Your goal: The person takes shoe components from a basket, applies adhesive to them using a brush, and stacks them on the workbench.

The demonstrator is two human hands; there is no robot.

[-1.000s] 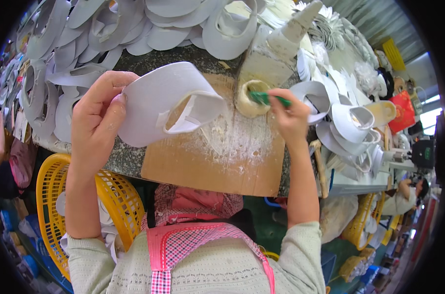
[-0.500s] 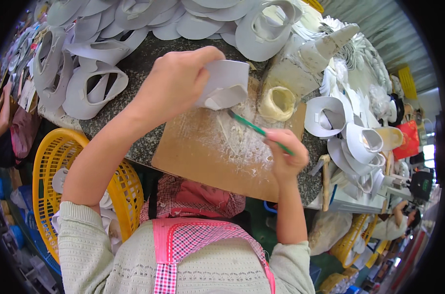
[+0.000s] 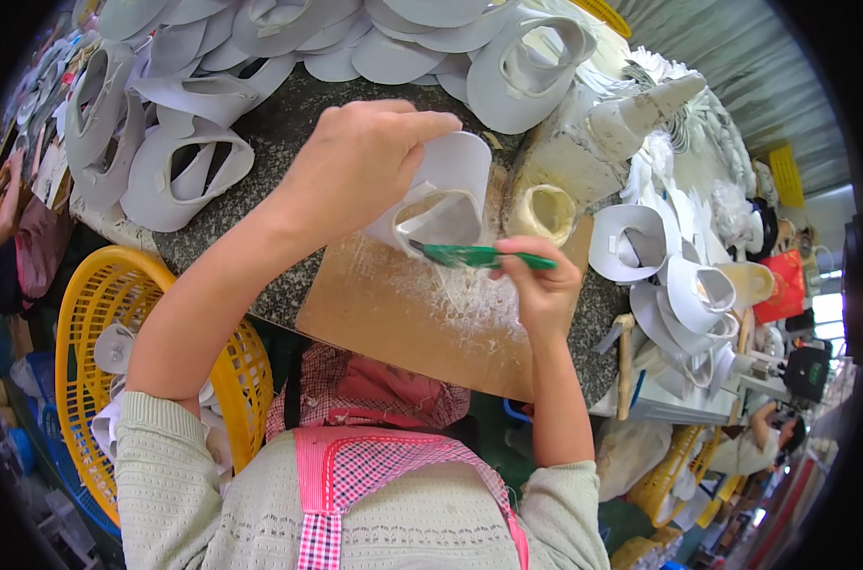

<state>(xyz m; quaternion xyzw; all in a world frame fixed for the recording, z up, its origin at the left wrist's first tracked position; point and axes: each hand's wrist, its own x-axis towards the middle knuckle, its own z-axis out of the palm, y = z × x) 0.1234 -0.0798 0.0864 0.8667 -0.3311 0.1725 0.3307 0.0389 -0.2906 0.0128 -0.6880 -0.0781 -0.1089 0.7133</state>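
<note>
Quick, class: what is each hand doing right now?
Left hand: closed, holding a white shoe upper piece over the board.
Right hand: closed, holding a green-handled brush against that piece.

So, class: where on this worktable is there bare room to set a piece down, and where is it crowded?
Bare room: the near part of the brown board, below the left hand and the right hand, and the dark stone strip between board and yellow basket. Crowded: white pieces cover the far and right sides.

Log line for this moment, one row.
left hand: holds white shoe upper | right hand: green-handled brush, tip at upper | under: brown board
</note>
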